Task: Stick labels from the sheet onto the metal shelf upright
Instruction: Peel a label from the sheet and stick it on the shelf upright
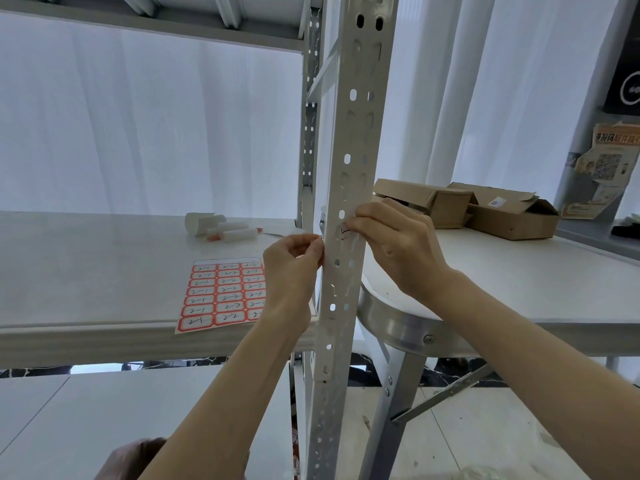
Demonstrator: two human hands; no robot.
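The white perforated metal shelf upright (349, 168) runs top to bottom through the middle of the view. A small red-bordered label (347, 234) lies against its front face at shelf height. My right hand (394, 244) pinches the label's right end with thumb and forefinger. My left hand (294, 268) pinches at the upright's left edge, at the label's other end; that end is hidden by my fingers. The label sheet (223, 294), red-bordered with handwritten numbers, lies on the shelf board (104, 271) near its front edge, just left of my left hand.
White tubes and a paper roll (221, 228) lie at the back of the shelf board. To the right stands a white round-cornered table (519, 289) carrying open cardboard boxes (485, 209). A second upright (309, 133) stands behind. Tiled floor lies below.
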